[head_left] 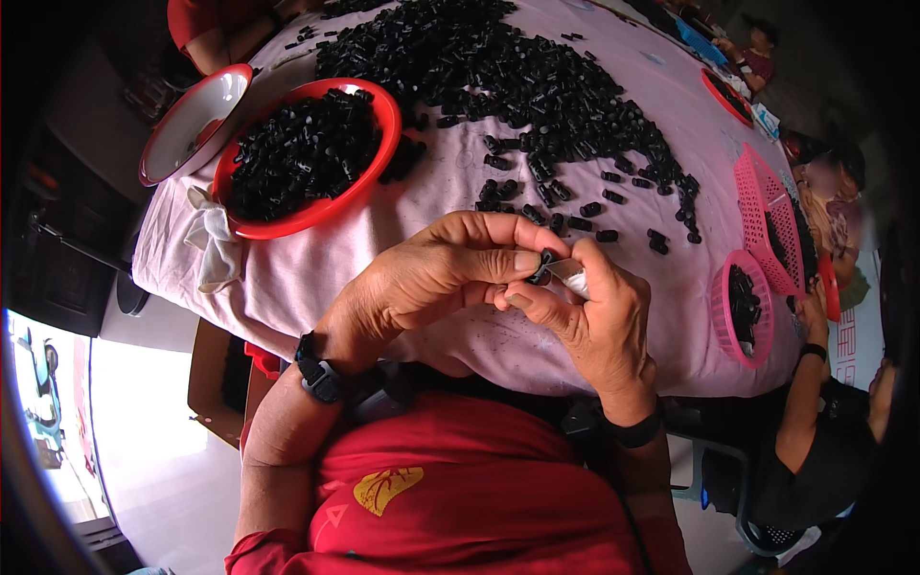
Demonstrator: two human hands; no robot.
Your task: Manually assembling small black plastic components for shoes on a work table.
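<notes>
My left hand (pixel 422 273) pinches a small black plastic part (pixel 542 268) between thumb and fingers above the near side of the table. From the other side, my right hand (pixel 613 321) grips a small blade with a white-wrapped handle (pixel 577 282), its metal end against or very close to the part. The fingers partly hide the part and blade. Beyond my hands, many similar black parts (pixel 498 77) lie heaped on the pink tablecloth (pixel 441 182), with several loose ones close by. A red basin (pixel 389 125) full of such parts stands to the left.
A white, red-rimmed bowl (pixel 196 120) leans beside the basin, near a crumpled white cloth (pixel 213 244). At right are a round pink basket (pixel 721 311) holding black parts and a pink rectangular basket (pixel 762 216). A person in black (pixel 810 431) sits right; another's red sleeve (pixel 196 19) shows at far left.
</notes>
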